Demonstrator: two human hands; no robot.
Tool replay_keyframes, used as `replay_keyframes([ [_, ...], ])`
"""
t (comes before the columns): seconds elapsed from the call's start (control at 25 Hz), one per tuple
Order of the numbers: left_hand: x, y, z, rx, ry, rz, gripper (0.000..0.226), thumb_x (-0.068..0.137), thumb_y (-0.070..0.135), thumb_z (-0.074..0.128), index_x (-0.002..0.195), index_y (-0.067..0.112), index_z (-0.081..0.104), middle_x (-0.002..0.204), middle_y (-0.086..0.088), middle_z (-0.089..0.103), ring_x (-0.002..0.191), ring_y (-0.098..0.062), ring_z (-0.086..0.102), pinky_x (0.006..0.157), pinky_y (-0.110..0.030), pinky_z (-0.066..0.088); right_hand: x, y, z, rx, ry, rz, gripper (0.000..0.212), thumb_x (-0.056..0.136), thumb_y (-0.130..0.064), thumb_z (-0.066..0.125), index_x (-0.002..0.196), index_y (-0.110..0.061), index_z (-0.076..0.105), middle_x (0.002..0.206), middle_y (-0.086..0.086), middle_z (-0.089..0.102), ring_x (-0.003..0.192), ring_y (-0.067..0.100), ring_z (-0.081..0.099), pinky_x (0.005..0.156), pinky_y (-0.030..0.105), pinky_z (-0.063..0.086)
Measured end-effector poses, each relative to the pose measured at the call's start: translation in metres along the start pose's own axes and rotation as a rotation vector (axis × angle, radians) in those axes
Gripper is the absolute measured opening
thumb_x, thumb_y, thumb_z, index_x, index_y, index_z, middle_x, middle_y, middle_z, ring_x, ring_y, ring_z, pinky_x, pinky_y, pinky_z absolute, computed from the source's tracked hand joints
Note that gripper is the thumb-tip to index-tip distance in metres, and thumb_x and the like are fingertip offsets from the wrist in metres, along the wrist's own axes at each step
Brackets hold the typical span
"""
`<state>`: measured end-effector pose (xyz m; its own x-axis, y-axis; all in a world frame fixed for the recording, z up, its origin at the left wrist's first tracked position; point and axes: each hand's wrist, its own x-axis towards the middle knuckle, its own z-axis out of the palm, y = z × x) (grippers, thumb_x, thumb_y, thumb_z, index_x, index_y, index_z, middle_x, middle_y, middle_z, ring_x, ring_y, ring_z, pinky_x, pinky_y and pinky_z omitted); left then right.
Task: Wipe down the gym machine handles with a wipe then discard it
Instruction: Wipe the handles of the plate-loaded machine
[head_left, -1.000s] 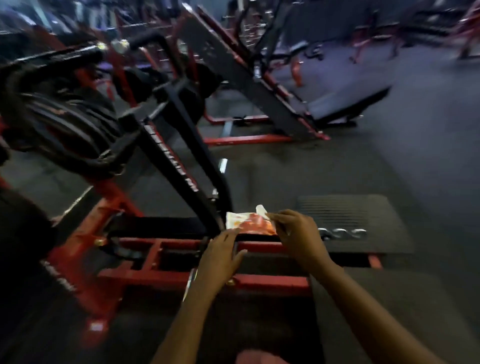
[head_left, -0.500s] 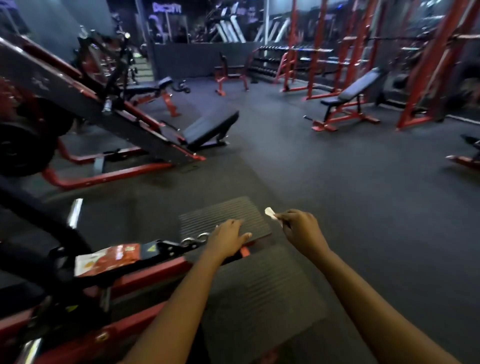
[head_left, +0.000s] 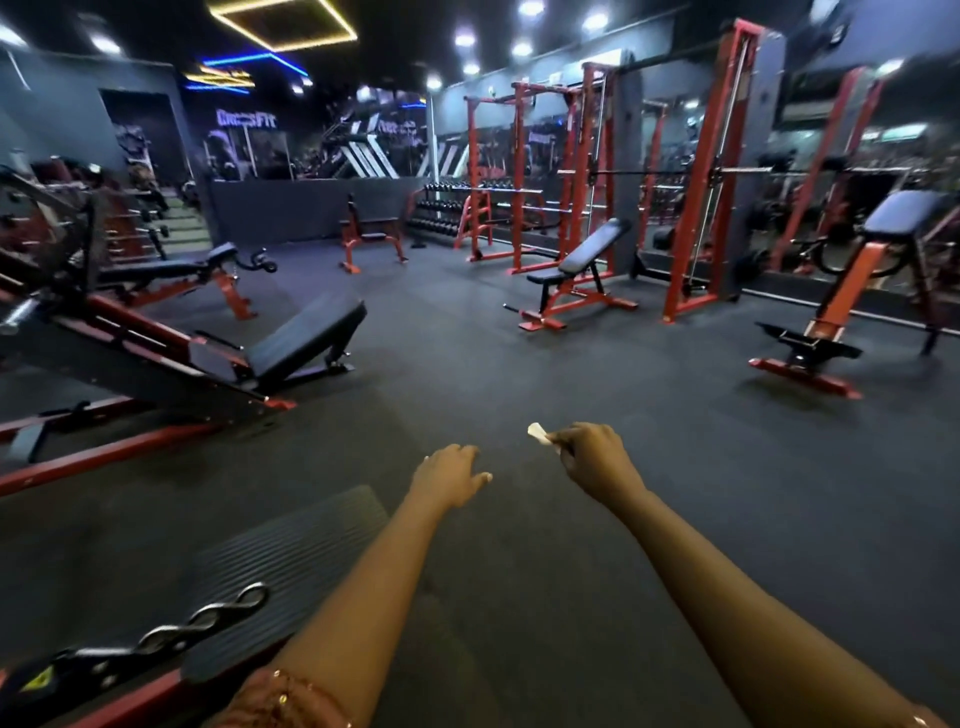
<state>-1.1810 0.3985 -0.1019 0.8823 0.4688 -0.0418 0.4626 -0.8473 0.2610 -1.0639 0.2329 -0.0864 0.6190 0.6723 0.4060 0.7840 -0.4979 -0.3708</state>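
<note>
My right hand (head_left: 595, 457) pinches a small white wipe (head_left: 538, 433), whose end sticks out to the left of my curled fingers. It hangs over the dark gym floor in mid view. My left hand (head_left: 449, 475) floats beside it, fingers relaxed and holding nothing. The machine with the ribbed black foot plate (head_left: 291, 551) and a steel chain (head_left: 208, 621) lies at the lower left, below my left forearm. Its handles are out of sight.
A red and black leg-press frame (head_left: 171, 364) slants along the left. An adjustable bench (head_left: 576, 280), red racks (head_left: 550, 171) and another bench (head_left: 852, 291) stand further off. Dark rubber flooring (head_left: 571, 364) spreads ahead of my hands.
The view swung right and up, away from the machine toward the gym floor. My right hand pulled the wipe out of the orange packet, which is no longer in sight. My left hand left the machine.
</note>
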Motion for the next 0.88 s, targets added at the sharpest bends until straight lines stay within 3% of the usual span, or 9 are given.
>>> replay_keyframes([
  [0.36, 0.205, -0.014, -0.018, 0.086, 0.082, -0.258, 0.053, 0.095, 0.045, 0.042, 0.136, 0.012, 0.041, 0.138, -0.013, 0.044, 0.126, -0.030, 0.044, 0.105, -0.041, 0.035, 0.225, 0.092, 0.042, 0.082, -0.124, -0.191, 0.034, 0.085, -0.003, 0.047, 0.111, -0.012, 0.067, 0.100, 0.015, 0.068, 0.091, 0.034, 0.061, 0.079, 0.037, 0.046],
  [0.68, 0.339, -0.060, -0.046, 0.113, 0.180, -0.522, 0.053, 0.093, 0.044, 0.046, 0.138, 0.016, 0.039, 0.139, -0.012, 0.044, 0.128, -0.028, 0.043, 0.105, -0.040, 0.036, 0.407, 0.123, 0.111, 0.208, -0.207, -0.407, 0.037, 0.085, 0.000, 0.045, 0.112, -0.012, 0.066, 0.099, 0.011, 0.068, 0.088, 0.028, 0.060, 0.071, 0.027, 0.041],
  [0.88, 0.414, -0.074, -0.052, 0.076, 0.261, -0.729, 0.053, 0.093, 0.043, 0.046, 0.138, 0.015, 0.039, 0.139, -0.012, 0.044, 0.128, -0.028, 0.043, 0.103, -0.040, 0.039, 0.516, 0.137, 0.155, 0.277, -0.289, -0.618, 0.036, 0.085, -0.001, 0.047, 0.113, -0.015, 0.066, 0.105, 0.012, 0.065, 0.097, 0.030, 0.058, 0.087, 0.037, 0.046],
])
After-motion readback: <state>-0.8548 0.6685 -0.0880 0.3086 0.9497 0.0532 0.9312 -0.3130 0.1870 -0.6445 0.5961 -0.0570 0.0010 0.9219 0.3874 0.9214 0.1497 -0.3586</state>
